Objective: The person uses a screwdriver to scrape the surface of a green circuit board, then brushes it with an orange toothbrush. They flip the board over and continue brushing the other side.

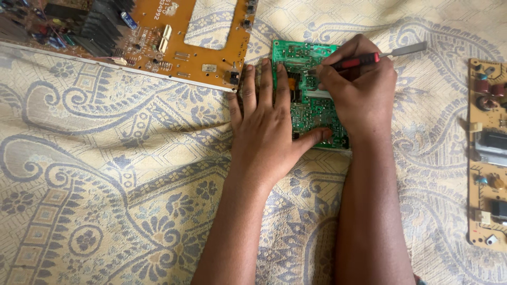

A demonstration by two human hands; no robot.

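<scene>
1. A green circuit board [309, 105] lay upper centre of the frame on a cream cloth with a grey-blue paisley and flower pattern [105, 184].
2. The left hand [266, 132] rested flat on the left part of that board, palm down, fingers spread and pointing toward the top of the frame. Its thumb stretched to the right across the board's lower edge. Its grip was apart, clamped on nothing, only pressing the board down.
3. The right hand [362, 92] sat over the right part of the board, touching it, with the left thumb tip just beside it.
4. The right grip was clamped on a slim tool with a red and black handle [359, 60]. The tool lay nearly level; its grey metal end stuck out toward the upper right, past the knuckles. Its working tip pointed left onto the board near an orange component [291, 84], but the fingers hid the exact contact point.
5. A large orange-brown circuit board [185, 37] occupied the upper left of the frame, carrying black finned heat sinks [103, 26] and small parts. Its near corner lay just beside the left fingertips.
6. A narrow tan circuit board [488, 153] with coils and capacitors ran along the right edge, well apart from both hands.
</scene>
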